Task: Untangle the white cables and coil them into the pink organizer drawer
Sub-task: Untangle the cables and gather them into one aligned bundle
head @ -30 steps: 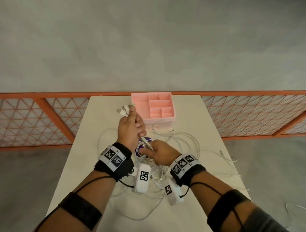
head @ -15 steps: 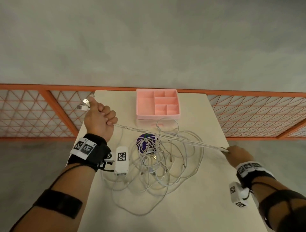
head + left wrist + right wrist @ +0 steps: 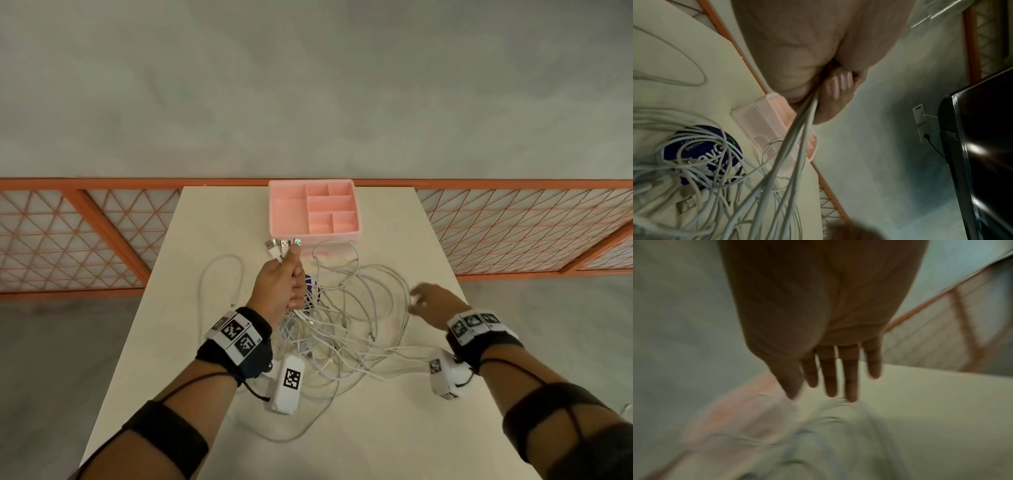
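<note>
The left hand is up off the pale table, fist wrapped round a bunch of white cables; their USB plugs fan out above the knuckles, and in the left wrist view the strands run taut from the curled fingers down into the heap. That heap sprawls loose on the tabletop between the two hands, spilling back toward the wrists, with a round dark blue printed disc lying under it just right of the left hand. The right hand hovers at the heap's right edge, fingers straight and slightly spread, gripping nothing; its wrist view is blurred. Just beyond the left hand's plugs sits the pink organizer drawer, against the table's far edge, its compartments holding no cable. Behind the table runs an orange railing with a diamond mesh, then grey floor. Off past the left hand a dark screen stands near a white wall socket.
</note>
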Demonstrator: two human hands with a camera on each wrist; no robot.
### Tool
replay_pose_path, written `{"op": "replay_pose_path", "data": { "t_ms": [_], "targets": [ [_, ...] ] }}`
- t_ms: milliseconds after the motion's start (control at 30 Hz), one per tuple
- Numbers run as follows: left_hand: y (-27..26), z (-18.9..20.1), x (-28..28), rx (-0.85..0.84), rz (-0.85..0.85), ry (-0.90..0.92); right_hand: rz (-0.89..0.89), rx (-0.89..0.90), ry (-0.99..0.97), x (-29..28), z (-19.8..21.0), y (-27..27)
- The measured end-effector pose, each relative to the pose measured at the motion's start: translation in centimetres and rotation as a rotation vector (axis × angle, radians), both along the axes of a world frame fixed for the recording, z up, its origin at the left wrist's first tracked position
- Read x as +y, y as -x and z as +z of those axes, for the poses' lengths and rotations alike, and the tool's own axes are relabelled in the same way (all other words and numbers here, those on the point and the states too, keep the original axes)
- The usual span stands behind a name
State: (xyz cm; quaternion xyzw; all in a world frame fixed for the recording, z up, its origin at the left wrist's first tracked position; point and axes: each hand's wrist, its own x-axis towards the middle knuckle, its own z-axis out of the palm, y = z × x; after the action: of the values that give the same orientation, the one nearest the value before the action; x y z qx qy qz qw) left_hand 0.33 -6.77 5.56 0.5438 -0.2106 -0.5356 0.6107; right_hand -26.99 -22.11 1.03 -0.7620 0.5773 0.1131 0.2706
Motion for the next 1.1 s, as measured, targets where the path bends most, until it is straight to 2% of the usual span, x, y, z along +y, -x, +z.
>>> {"op": "replay_pose_path", "data": {
  "t_ms": [67, 133, 200, 267, 400, 500, 633, 767, 867, 967, 1033, 1100],
  "targets": [
    [0.2, 0.2, 0.1, -0.038, -0.044, -0.006, 0.063, -0.346, 0.109, 1.2, 2.4, -4.1],
    [0.6, 0.4, 0.1, -0.067, -0.093, -0.007, 0.127, -0.603, 0.11, 3.1, 5.1, -8.2],
    [1.0, 0.5, 0.2, -0.081, -0.133, -0.023, 0.209, -0.761, 0.061, 5.1, 7.1, -11.5],
    [1.3, 0.4, 0.4, -0.102, -0.171, -0.05, 0.283, -0.833, -0.004, 6.6, 8.0, -13.9],
    [1.3, -0.1, 1.3, -0.208, -0.231, -0.057, 0.365, -0.716, 0.001, 8.0, 7.6, -16.2],
    [0.9, -0.6, 2.3, -0.241, -0.257, -0.042, 0.35, -0.724, -0.022, 8.4, 6.7, -16.7],
    [0.8, -1.3, 2.7, -0.297, -0.201, -0.015, 0.34, -0.766, -0.048, 8.6, 5.6, -16.8],
    [0.6, -2.1, 3.0, -0.323, -0.179, -0.053, 0.389, -0.684, -0.053, 9.0, 5.9, -17.1],
    [-0.6, -3.3, 3.5, -0.279, -0.08, -0.133, 0.353, -0.7, -0.052, 8.6, 5.3, -16.9],
    [-2.2, -4.5, 4.3, -0.089, 0.1, -0.2, 0.306, -0.656, 0.003, 8.0, 4.2, -16.9],
    [-2.9, -5.3, 4.8, -0.01, 0.161, -0.228, 0.362, -0.577, -0.016, 8.3, 3.5, -17.3],
    [-3.0, -5.9, 5.2, 0.001, 0.181, -0.245, 0.457, -0.471, -0.036, 9.0, 2.6, -18.0]
  ]
}}
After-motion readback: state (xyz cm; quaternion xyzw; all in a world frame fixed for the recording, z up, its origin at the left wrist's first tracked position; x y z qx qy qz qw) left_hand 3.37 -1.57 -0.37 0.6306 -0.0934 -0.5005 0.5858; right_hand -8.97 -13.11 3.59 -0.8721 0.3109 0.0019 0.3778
